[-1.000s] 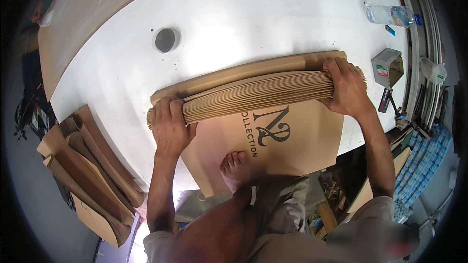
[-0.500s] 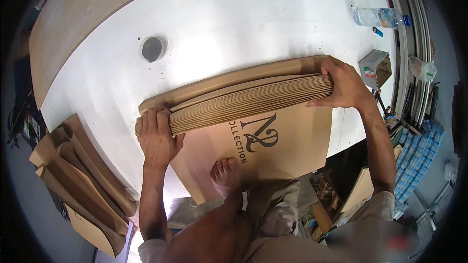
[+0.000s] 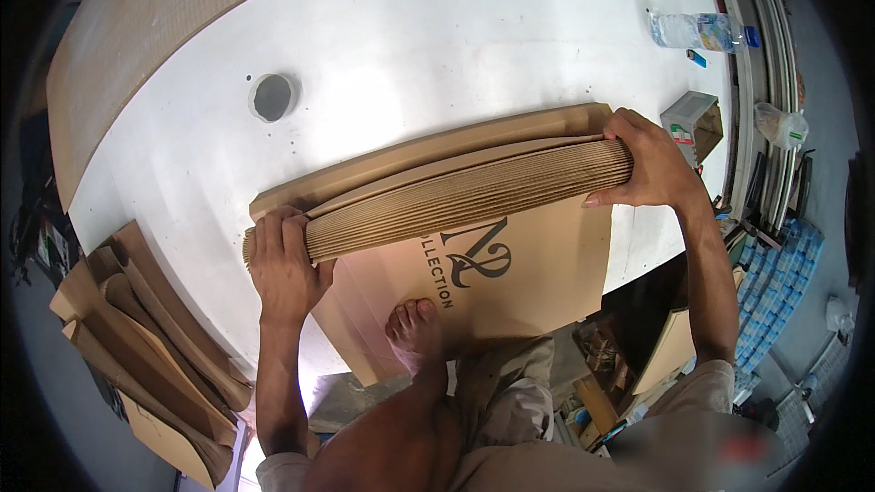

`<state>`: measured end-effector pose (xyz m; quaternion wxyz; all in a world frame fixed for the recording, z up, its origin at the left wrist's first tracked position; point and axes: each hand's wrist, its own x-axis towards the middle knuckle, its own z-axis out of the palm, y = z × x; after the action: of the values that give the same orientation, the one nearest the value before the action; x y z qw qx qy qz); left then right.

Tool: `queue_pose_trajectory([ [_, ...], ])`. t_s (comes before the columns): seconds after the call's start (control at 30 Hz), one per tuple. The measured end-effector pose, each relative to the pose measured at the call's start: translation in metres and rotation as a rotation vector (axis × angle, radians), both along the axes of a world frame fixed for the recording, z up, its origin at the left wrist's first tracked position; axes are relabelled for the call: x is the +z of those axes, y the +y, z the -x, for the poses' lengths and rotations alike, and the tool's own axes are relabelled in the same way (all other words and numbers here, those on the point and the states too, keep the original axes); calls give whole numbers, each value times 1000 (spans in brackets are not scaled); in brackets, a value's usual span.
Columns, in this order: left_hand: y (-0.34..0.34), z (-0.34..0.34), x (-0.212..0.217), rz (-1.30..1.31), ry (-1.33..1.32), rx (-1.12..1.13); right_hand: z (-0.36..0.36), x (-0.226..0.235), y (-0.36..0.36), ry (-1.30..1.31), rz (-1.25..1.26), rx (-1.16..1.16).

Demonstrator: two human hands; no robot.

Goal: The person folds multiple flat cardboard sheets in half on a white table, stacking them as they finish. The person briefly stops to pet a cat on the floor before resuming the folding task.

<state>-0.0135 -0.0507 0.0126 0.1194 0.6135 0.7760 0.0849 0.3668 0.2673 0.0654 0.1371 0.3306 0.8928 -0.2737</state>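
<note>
A thick stack of folded brown kraft paper (image 3: 465,193) lies across the white table in front of me, its many layered edges turned toward me. My left hand (image 3: 287,264) is closed round the stack's left end, fingers over the top and thumb on the near side. At the opposite end my right hand (image 3: 654,166) grips the stack between thumb and fingers. Under the stack, a brown paper sheet with dark printing (image 3: 556,260) spreads toward me. My bare foot (image 3: 416,333) rests on its near part. Behind the stack, a folded brown flap (image 3: 419,148) stands up slightly.
The white table (image 3: 401,36) has a round hole (image 3: 272,97) at the far left. Curled brown sheets (image 3: 155,328) lean at the left. A plastic bottle (image 3: 697,32), a blue lighter (image 3: 696,58) and a small grey box (image 3: 693,123) sit at the right edge.
The view has shifted slightly. Both hands keep their hold on the stack's ends, and the stack's position on the sheet looks nearly the same.
</note>
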Motion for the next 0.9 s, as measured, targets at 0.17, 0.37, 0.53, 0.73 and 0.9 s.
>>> queue_pose_trajectory([
  [0.17,1,-1,0,2,-7,7,-6,-11,-5,-77,-100,-48],
  [0.37,1,-1,-3,31,3,24,-16,-16,-18,121,-280,111],
  [0.53,12,2,5,120,-65,43,9,0,-10,107,-128,119],
  [0.73,30,13,11,230,-94,-57,33,-10,-6,-44,51,21],
  [0.9,22,7,3,160,-29,-18,30,-26,-16,2,-9,-33],
])
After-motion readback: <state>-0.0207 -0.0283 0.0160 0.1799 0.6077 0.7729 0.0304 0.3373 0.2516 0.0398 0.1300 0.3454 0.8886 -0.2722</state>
